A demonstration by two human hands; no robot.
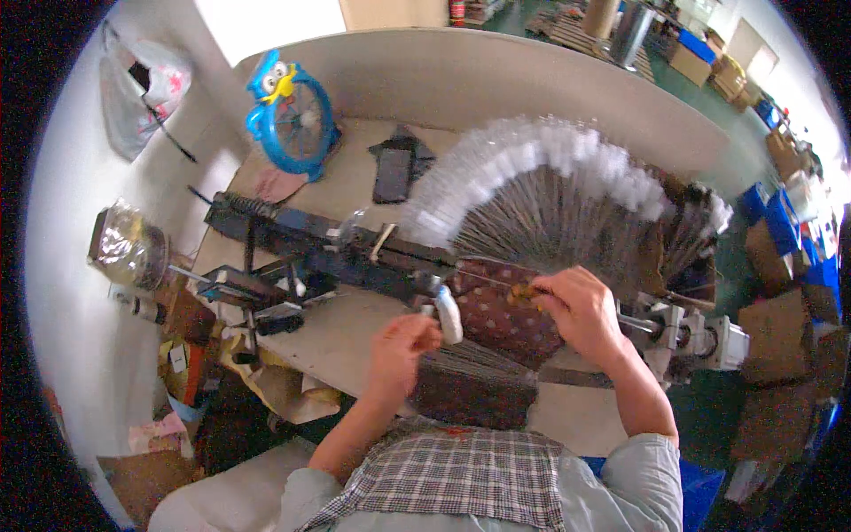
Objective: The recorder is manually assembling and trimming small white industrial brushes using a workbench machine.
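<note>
Here we take the dark metal machine (355, 257) lying across the worktop (346, 337) as our landmark. Just in front of its middle, our left hand (403, 350) is closed around a small white tube-shaped piece (448, 319), which stands nearly upright at the machine's near edge. To the right of that, our right hand (576, 310) is pinched shut on a small brownish piece (523, 291) with a thin wire (479, 277) running from it toward the machine. Below both hands, against the machine's front, lies a dark red dotted cloth (501, 324). Behind the machine and to its right, a wide fan of thin rods with clear white tips (541, 191) spreads out. Far behind the machine's left end stands a blue bird-shaped fan (292, 115), and a flat black case (393, 173) lies just behind the machine.
</note>
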